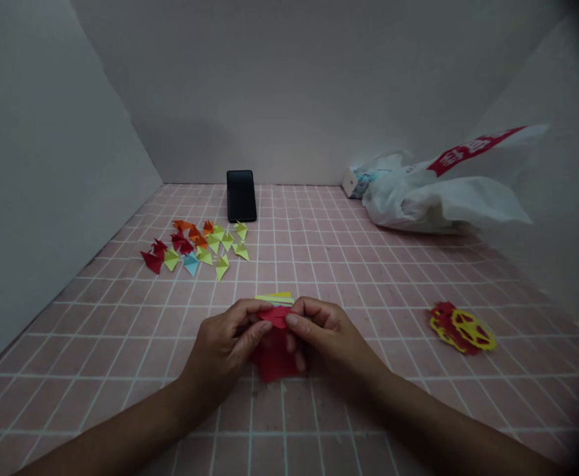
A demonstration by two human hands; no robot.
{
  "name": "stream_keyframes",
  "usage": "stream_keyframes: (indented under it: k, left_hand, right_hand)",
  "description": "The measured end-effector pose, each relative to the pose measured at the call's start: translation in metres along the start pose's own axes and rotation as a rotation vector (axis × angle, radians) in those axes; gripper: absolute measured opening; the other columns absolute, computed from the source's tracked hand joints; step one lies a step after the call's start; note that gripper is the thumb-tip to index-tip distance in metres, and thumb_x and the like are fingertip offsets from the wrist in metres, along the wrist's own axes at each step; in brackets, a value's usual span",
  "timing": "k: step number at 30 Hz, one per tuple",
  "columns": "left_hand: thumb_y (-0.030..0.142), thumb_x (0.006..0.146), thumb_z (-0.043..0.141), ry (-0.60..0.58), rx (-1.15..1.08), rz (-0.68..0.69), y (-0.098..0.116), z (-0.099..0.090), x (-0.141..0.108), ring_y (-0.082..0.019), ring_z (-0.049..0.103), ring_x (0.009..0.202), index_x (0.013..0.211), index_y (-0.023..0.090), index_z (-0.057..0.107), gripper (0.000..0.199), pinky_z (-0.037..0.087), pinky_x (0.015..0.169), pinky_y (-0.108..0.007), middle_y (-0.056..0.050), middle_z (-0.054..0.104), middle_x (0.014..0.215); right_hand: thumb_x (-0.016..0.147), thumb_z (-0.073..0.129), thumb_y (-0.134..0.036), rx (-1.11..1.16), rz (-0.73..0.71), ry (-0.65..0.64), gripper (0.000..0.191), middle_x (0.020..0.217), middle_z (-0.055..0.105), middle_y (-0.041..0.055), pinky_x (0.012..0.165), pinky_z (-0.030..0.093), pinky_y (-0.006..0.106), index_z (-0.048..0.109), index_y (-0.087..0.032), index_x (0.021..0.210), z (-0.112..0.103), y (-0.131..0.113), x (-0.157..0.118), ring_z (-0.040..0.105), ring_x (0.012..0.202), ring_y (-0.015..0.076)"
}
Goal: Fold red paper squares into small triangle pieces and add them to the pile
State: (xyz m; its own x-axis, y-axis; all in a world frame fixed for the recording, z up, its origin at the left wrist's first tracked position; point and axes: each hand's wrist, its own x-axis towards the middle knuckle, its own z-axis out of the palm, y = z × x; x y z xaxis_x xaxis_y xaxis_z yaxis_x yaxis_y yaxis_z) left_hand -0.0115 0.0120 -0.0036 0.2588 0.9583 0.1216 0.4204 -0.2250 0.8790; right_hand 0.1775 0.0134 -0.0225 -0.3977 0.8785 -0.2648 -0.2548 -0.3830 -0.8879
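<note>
A small folded piece of red paper (276,317) is pinched between both hands near the front middle of the table. My left hand (227,344) grips its left end between thumb and forefinger. At its right end, my right hand (326,334) pinches it the same way. Beneath the hands lies a stack of coloured paper sheets (274,299), with yellow edges showing at the back and a red sheet (275,365) towards the front. Part of the stack is hidden by my fingers.
Several folded paper cranes (197,248) in red, orange, yellow and blue lie at the back left. Behind them a black phone (241,196) leans upright. A white plastic bag (418,198) and a small box (353,183) sit back right. Red and yellow paper cutouts (463,328) lie at right.
</note>
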Motion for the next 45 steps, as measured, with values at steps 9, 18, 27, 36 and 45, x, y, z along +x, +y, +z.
stream_keyframes:
  k: [9, 18, 27, 36, 45]
  left_hand:
    - [0.022, 0.088, 0.063, -0.067, -0.121, -0.01, 0.003, 0.002, -0.003, -0.015, 0.071, 0.073, 0.097, 0.019, 0.068, 0.01, 0.054, 0.068, -0.023, -0.002, 0.077, 0.085]
    - [0.027, 0.086, 0.066, -0.072, -0.295, -0.09, 0.0, 0.004, -0.002, -0.017, 0.07, 0.076, 0.099, 0.018, 0.065, 0.016, 0.055, 0.069, -0.026, -0.003, 0.074, 0.085]
    - [0.028, 0.086, 0.062, 0.024, -0.199, -0.067, 0.0, 0.003, -0.003, -0.011, 0.057, 0.057, 0.079, 0.017, 0.063, 0.013, 0.046, 0.053, -0.021, 0.002, 0.063, 0.065]
    - [0.009, 0.084, 0.058, 0.164, 0.041, 0.289, 0.006, -0.001, 0.001, -0.016, 0.067, 0.087, 0.072, 0.016, 0.062, 0.014, 0.052, 0.077, -0.026, -0.006, 0.07, 0.089]
    - [0.007, 0.083, 0.06, 0.131, -0.014, 0.294, 0.004, -0.003, 0.001, -0.016, 0.068, 0.087, 0.071, 0.017, 0.06, 0.015, 0.053, 0.077, -0.026, -0.005, 0.07, 0.09]
  right_hand:
    - [0.085, 0.071, -0.043, -0.012, -0.042, -0.03, 0.031, 0.062, 0.061, -0.0036, 0.045, 0.037, 0.019, 0.056, -0.017, 0.077, 0.004, -0.001, -0.002, 0.051, 0.044, 0.006]
    - [0.085, 0.068, -0.044, -0.075, -0.084, 0.026, 0.031, 0.059, 0.058, -0.0043, 0.045, 0.036, 0.02, 0.055, -0.018, 0.075, 0.008, -0.004, -0.005, 0.049, 0.044, 0.0065]
    - [0.09, 0.061, -0.034, -0.257, -0.194, 0.111, 0.022, 0.058, 0.055, -0.0049, 0.046, 0.036, 0.02, 0.056, -0.018, 0.075, 0.008, -0.006, -0.006, 0.047, 0.046, 0.0074]
    - [0.092, 0.058, -0.032, -0.355, -0.208, 0.057, 0.023, 0.054, 0.051, -0.0054, 0.045, 0.032, 0.021, 0.058, -0.018, 0.073, 0.009, -0.006, -0.009, 0.043, 0.045, 0.007]
    - [0.091, 0.059, -0.037, -0.261, -0.134, -0.037, 0.033, 0.056, 0.05, -0.0043, 0.045, 0.03, 0.022, 0.052, -0.018, 0.064, 0.005, -0.007, -0.006, 0.041, 0.047, 0.0072]
